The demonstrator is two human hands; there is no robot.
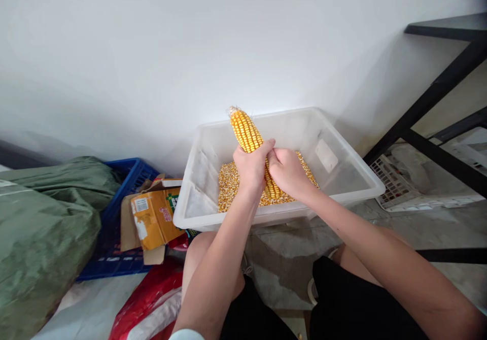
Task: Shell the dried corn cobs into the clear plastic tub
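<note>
Corn cob [248, 131]: over loose kernels [228, 188] in translucent bin [297, 131] at my 12 o'clock, tip toward 11 | Left hand [251, 166]: I clamp cob's middle | Right hand [287, 171]: curled at cob's 3 o'clock side; grip I cannot tell

Over the bin [342, 177], my left hand [250, 165] has open air leftward, my right hand [287, 170] rightward; lower down, the bin's sides stop both. The cob [246, 131] juts ahead, toward the wall [152, 51]. A box [155, 221] crowds the left rim [189, 170], a black frame [426, 98] stands past the right, and kernels [228, 182] close off the bottom.
</note>
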